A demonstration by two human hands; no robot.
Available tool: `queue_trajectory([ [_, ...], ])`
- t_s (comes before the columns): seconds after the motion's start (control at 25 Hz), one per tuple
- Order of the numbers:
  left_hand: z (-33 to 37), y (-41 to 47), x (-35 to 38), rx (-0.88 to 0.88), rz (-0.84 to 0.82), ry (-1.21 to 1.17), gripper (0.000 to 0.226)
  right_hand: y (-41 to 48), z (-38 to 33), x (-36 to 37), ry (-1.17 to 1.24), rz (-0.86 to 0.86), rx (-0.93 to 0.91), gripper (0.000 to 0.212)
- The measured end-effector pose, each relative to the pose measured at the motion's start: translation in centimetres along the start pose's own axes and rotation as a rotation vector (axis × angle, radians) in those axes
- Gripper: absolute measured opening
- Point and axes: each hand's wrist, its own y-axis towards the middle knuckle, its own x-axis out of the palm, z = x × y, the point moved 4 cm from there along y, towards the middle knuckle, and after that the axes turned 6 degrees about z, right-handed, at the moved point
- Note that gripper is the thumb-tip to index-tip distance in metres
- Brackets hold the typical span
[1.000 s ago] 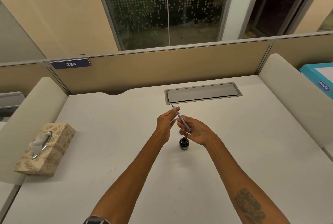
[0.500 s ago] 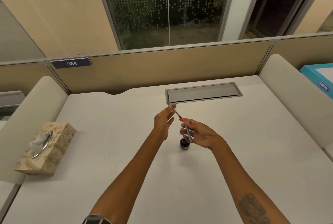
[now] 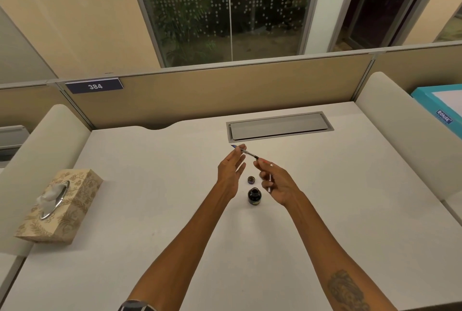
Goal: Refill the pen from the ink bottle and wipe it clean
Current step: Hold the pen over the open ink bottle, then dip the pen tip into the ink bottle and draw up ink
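A small dark ink bottle (image 3: 254,196) stands open on the white desk (image 3: 350,210), with its cap (image 3: 251,180) lying just behind it. My left hand (image 3: 231,170) is raised above the desk. Its fingertips pinch the thin front part of the pen (image 3: 246,152), blue tip pointing far left. My right hand (image 3: 280,183) hovers right of the bottle and grips the silvery pen barrel (image 3: 269,184) in its curled fingers. Its index fingertip is close to the rear end of the thin part; I cannot tell if they touch.
A patterned tissue box (image 3: 60,207) with a tissue sticking out sits at the desk's left edge. A grey cable hatch (image 3: 278,125) is set into the desk behind the hands. A teal box (image 3: 440,105) lies beyond the right divider. Padded dividers flank the desk.
The pen has come apart: my left hand drew the thin front part up and to the left, while my right hand dropped slightly with the barrel. Bottle and cap stayed put.
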Motion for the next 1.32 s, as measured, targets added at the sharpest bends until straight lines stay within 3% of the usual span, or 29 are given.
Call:
queue_trajectory([
  [0.16, -1.5, -0.2, -0.4, -0.009, -0.023, 0.059, 0.028, -0.1, -0.5, -0.8, -0.004, 0.114, -0.083, 0.022],
  [0.44, -3.8, 0.0, -2.3, -0.07, 0.037, 0.255, 0.053, 0.0, -2.1, -3.3, -0.369, 0.39, -0.367, 0.022],
  [0.6, -4.9, -0.1, -3.9, -0.055, 0.066, 0.323, 0.045, 0.3, -2.7, -4.7, -0.601, 0.367, -0.452, 0.016],
  [0.72, -5.7, -0.4, -4.3, 0.038, -0.022, 0.525, 0.038, 0.4, -2.6, -4.9, -0.827, 0.308, -0.49, 0.016],
  [0.88, -6.5, -1.3, -4.1, 0.246, -0.1, 0.772, 0.039, 0.5, -1.9, -4.8, -0.984, 0.284, -0.518, 0.01],
  [1.04, -7.6, -0.8, -3.7, 0.325, -0.122, 0.902, 0.05, 0.4, -1.3, -4.3, -1.123, 0.279, -0.548, 0.011],
  [1.32, -9.3, 0.3, -3.6, 0.331, -0.083, 0.915, 0.047, 0.8, -0.7, -3.5, -1.314, 0.246, -0.584, 0.013],
])
